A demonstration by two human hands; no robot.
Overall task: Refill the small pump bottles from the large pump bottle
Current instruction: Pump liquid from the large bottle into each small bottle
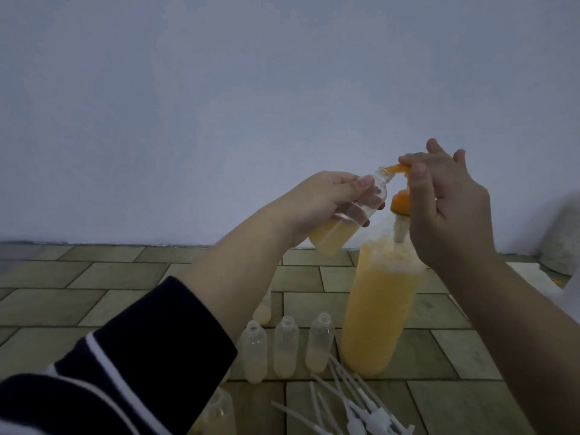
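Observation:
My left hand (317, 202) grips a small clear bottle (342, 227), tilted, about half full of orange liquid. Its open mouth sits at the orange spout (489, 167) of the large pump bottle (376, 315), which stands on the tiled floor and holds orange liquid. My right hand (448, 208) rests on top of the pump head with fingers mostly straight, thumb beside the pump stem. Three small open bottles (285, 346) stand in a row left of the large bottle's base.
Several white pump tops with long tubes (354, 403) lie on the tiles in front of the large bottle. More small bottles (219, 412) stand near my left sleeve, and one (263, 309) behind my forearm. A pale wall rises behind. A grey sack (561, 240) sits far right.

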